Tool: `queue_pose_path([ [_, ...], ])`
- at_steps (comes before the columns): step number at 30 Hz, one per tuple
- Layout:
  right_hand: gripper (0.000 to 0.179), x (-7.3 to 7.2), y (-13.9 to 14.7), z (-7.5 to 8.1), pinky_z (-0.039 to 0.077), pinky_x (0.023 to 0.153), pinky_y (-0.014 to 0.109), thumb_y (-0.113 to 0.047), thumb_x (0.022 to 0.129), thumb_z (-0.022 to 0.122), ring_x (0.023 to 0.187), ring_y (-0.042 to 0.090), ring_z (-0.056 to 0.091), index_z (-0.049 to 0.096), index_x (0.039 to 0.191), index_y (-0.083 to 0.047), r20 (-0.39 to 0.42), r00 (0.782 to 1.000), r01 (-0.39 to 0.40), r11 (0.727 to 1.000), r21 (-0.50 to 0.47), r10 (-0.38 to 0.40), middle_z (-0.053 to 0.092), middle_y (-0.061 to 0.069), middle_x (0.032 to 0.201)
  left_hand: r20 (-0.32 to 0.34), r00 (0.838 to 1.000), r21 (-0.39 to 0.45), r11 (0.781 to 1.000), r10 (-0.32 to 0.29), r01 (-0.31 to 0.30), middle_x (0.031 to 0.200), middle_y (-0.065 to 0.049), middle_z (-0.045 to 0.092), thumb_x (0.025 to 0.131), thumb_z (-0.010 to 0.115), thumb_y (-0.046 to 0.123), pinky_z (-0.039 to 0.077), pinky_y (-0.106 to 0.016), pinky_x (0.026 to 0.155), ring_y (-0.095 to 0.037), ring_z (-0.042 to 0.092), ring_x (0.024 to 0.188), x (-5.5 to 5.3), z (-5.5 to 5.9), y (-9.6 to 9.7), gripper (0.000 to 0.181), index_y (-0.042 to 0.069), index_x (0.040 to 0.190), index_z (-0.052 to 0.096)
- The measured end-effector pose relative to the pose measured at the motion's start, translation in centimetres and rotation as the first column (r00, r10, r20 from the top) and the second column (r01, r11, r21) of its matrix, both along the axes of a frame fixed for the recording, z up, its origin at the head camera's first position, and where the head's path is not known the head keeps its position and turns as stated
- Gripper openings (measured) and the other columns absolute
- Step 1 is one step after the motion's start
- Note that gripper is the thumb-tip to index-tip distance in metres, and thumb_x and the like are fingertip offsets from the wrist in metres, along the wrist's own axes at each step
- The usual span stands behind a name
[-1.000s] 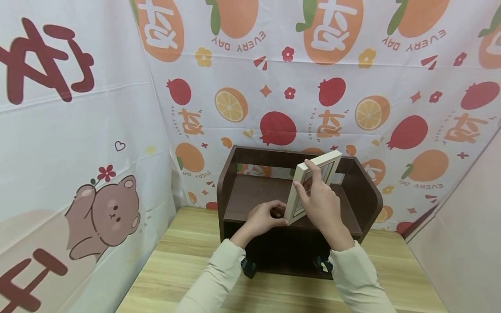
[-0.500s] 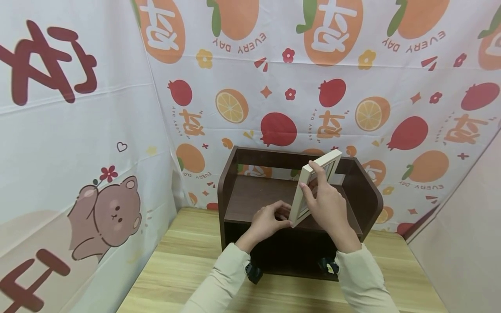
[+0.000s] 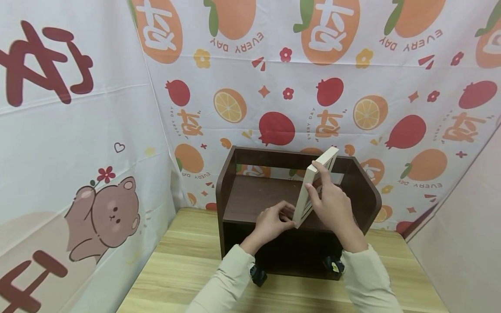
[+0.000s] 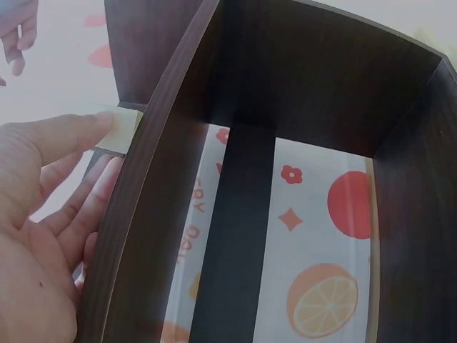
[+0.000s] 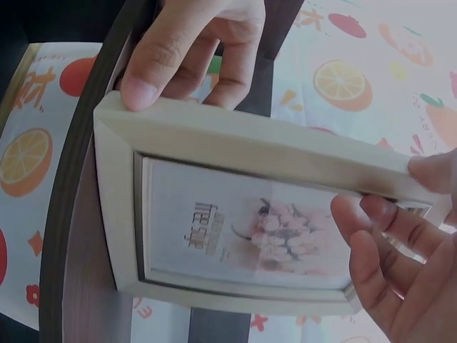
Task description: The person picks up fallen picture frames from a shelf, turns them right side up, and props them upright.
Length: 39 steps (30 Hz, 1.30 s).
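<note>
A cream picture frame (image 3: 302, 202) stands tilted on the front of the upper board of a dark brown desktop shelf (image 3: 258, 195). Its glazed front, seen in the right wrist view, holds a print of pink flowers (image 5: 285, 232) with lettering. My right hand (image 3: 332, 208) grips the upper part of the frame, thumb on the near edge and fingers over the front. Low down, my left hand (image 3: 271, 224) pinches the bottom corner between thumb and fingers. That cream corner (image 4: 123, 132) meets the shelf board's front edge in the left wrist view.
The shelf has raised side panels (image 3: 368, 195), a back rail (image 3: 270, 155) and a dark lower compartment (image 3: 289, 252). It stands on a wood-grain table (image 3: 184, 261). Fruit-printed cloth (image 3: 242, 74) hangs behind, and a bear-printed cloth (image 3: 113, 213) hangs at the left.
The frame has shifted a little to the right along the shelf edge and turned more edge-on to the head view. Both hands have moved right with it, keeping their hold.
</note>
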State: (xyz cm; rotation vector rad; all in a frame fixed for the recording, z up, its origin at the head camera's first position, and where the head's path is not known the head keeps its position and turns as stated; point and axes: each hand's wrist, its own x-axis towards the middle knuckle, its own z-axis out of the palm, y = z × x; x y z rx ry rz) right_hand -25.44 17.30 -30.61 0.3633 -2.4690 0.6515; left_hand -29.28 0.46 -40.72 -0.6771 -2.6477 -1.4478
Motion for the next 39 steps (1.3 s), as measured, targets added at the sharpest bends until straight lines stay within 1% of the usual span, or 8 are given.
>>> queue_pose_path([
  [4,0.058,-0.1,0.5,0.1,0.033,0.043,0.029,-0.028,0.098,0.056,0.044,0.012,0.040,0.027,0.148,-0.023,0.005,1.000,-0.007,1.000,0.010,0.007,0.066,0.009,0.090,0.002,1.000,-0.002,1.000,0.007,-0.007,0.102,0.006,0.070,0.083,0.076,0.029,0.048,-0.028,0.075,-0.004,0.065,0.080,0.0,0.1,0.5,0.031,0.025,0.112,0.063],
  [16,0.059,-0.3,1.7,0.0,0.034,0.042,0.029,-0.030,0.101,0.050,0.045,0.012,0.042,0.020,0.151,-0.024,0.053,0.999,0.004,0.999,0.035,-0.006,0.062,0.008,0.080,-0.022,0.999,0.014,0.999,0.029,-0.029,0.098,0.006,0.070,0.083,0.077,0.026,0.047,-0.025,0.071,-0.003,0.063,0.077,0.1,-0.1,2.0,0.030,0.024,0.110,0.063],
  [19,0.060,-0.3,1.9,0.0,0.032,0.041,0.029,-0.032,0.101,0.048,0.042,0.013,0.040,0.018,0.151,-0.024,0.065,0.998,0.014,0.999,0.048,-0.018,0.058,0.007,0.070,-0.052,0.998,0.012,0.999,0.037,-0.036,0.097,0.005,0.070,0.083,0.077,0.025,0.047,-0.023,0.069,-0.002,0.063,0.075,0.2,-0.1,2.3,0.030,0.022,0.109,0.063],
  [22,0.061,-0.3,2.1,0.0,0.028,0.039,0.028,-0.036,0.101,0.048,0.038,0.014,0.036,0.016,0.152,-0.022,0.061,0.997,0.045,0.996,0.076,-0.049,0.050,0.005,0.057,-0.085,0.996,0.002,0.999,0.038,-0.038,0.095,0.005,0.070,0.083,0.076,0.024,0.046,-0.021,0.066,-0.001,0.062,0.074,0.5,-0.1,2.7,0.030,0.020,0.110,0.063],
  [26,0.065,-0.4,2.3,0.0,0.024,0.037,0.026,-0.043,0.099,0.050,0.035,0.015,0.032,0.019,0.151,-0.020,0.020,0.995,0.091,0.990,0.103,-0.094,0.042,0.004,0.048,-0.128,0.991,-0.018,0.999,0.037,-0.039,0.091,0.007,0.069,0.084,0.075,0.024,0.045,-0.020,0.064,0.000,0.062,0.073,0.8,-0.2,3.3,0.029,0.019,0.110,0.063],
  [29,0.066,-0.5,2.4,0.0,0.024,0.037,0.026,-0.043,0.097,0.054,0.035,0.015,0.030,0.023,0.150,-0.019,-0.025,0.993,0.116,0.989,0.095,-0.114,0.041,0.004,0.048,-0.152,0.988,-0.026,0.999,0.037,-0.041,0.089,0.008,0.069,0.084,0.075,0.023,0.045,-0.020,0.064,0.000,0.062,0.073,0.8,-0.4,3.7,0.028,0.019,0.109,0.063],
  [34,0.065,-0.5,2.7,-0.2,0.023,0.036,0.026,-0.036,0.094,0.061,0.036,0.014,0.029,0.030,0.147,-0.016,-0.096,0.987,0.136,0.988,0.068,-0.129,0.040,0.004,0.049,-0.165,0.985,-0.037,0.998,0.040,-0.046,0.089,0.009,0.069,0.084,0.075,0.024,0.044,-0.019,0.063,0.002,0.061,0.072,0.8,-0.5,4.2,0.028,0.021,0.109,0.063],
  [39,0.063,-0.5,3.1,-0.3,0.022,0.036,0.025,-0.033,0.094,0.062,0.035,0.013,0.027,0.032,0.147,-0.015,-0.121,0.984,0.140,0.988,0.060,-0.132,0.040,0.004,0.049,-0.168,0.985,-0.045,0.998,0.044,-0.052,0.088,0.010,0.069,0.084,0.075,0.024,0.044,-0.019,0.064,0.003,0.060,0.071,0.8,-0.7,4.6,0.028,0.022,0.109,0.063],
])
